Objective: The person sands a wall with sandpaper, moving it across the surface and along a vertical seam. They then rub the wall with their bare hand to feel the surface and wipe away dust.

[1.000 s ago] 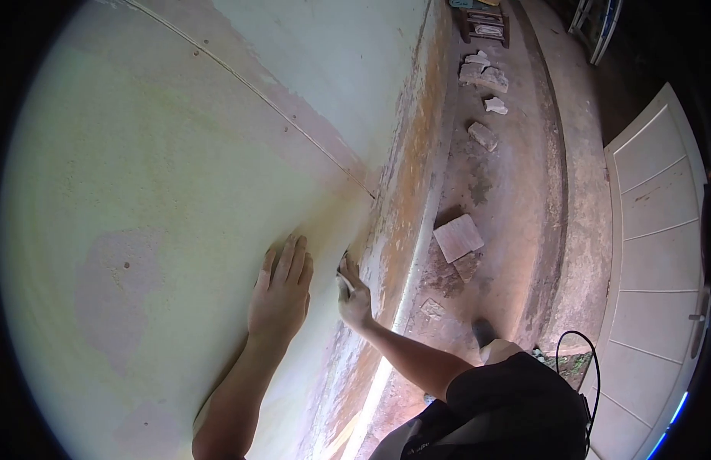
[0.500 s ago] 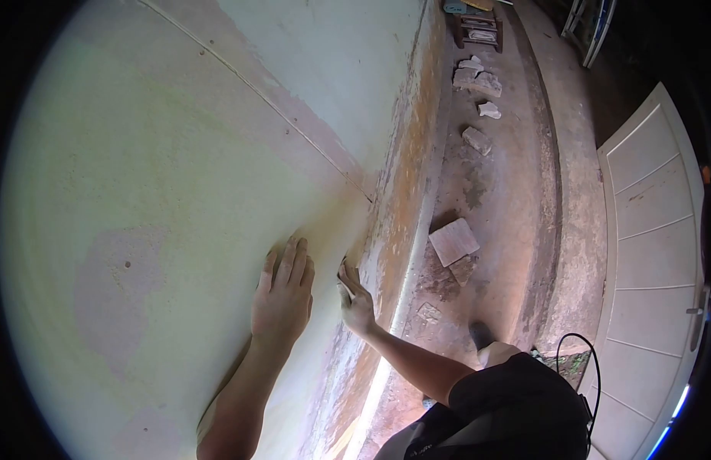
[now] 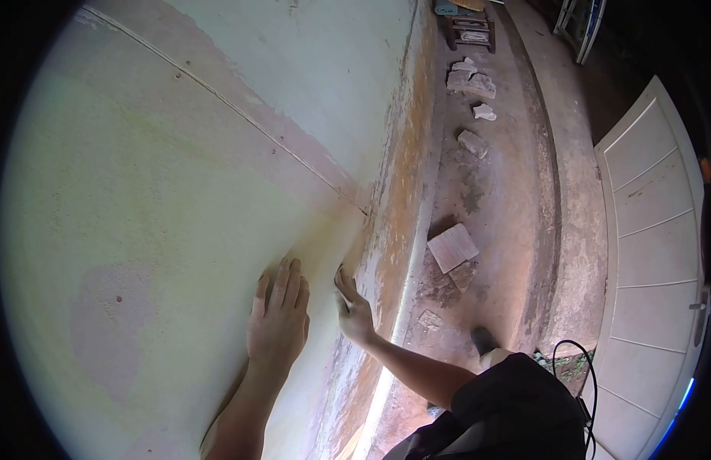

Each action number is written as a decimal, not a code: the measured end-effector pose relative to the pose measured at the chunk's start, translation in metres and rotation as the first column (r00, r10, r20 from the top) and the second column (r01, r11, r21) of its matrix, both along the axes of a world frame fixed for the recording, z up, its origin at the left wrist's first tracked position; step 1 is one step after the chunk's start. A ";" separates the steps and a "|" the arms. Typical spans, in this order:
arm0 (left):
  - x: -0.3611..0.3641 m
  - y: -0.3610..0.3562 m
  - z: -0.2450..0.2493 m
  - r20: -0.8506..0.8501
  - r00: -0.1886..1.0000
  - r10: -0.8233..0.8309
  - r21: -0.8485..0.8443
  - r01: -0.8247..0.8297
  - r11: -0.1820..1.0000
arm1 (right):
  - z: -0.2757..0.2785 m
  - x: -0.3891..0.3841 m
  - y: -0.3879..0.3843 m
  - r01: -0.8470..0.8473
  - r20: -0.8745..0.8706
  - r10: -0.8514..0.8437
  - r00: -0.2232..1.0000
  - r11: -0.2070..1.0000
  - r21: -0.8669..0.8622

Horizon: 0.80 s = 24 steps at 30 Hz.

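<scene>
Here, my left hand (image 3: 277, 322) is lying open-palmed on the pale wall (image 3: 179, 192); my right hand (image 3: 354, 307) is pressing beside it, its grip too blurred to tell.

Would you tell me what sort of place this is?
Probably a building under renovation: a patchy pale plastered wall, broken stone slabs on the dusty reddish floor, a white panelled door.

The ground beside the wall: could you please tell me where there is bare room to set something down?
Bare ground lies between the square slab and the white door panel, and between that slab and the loose stone beyond it. The far end is crowded with rubble.
</scene>
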<state>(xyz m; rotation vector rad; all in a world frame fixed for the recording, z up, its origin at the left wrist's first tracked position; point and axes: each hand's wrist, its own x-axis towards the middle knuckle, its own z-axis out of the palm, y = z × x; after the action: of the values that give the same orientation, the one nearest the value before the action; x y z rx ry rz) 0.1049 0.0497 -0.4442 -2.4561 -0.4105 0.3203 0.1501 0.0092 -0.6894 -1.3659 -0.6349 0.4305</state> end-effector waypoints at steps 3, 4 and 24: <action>0.001 -0.001 0.001 -0.014 1.000 0.003 0.009 -0.003 1.000 | -0.023 0.002 0.018 0.087 0.092 -0.089 0.992 0.996 0.028; 0.001 -0.001 -0.001 -0.015 1.000 -0.011 0.016 0.011 1.000 | -0.024 0.019 0.034 0.137 0.007 -0.138 0.990 0.990 0.013; -0.004 0.003 -0.003 0.086 0.995 -0.051 -0.095 0.059 0.994 | 0.001 0.093 0.059 0.072 -0.100 -0.081 0.992 0.993 -0.092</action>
<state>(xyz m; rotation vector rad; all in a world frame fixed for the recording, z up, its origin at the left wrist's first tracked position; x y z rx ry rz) 0.1009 0.0525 -0.4473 -2.5785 -0.3692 0.2192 0.2426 0.0680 -0.6887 -1.4373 -0.4813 0.4684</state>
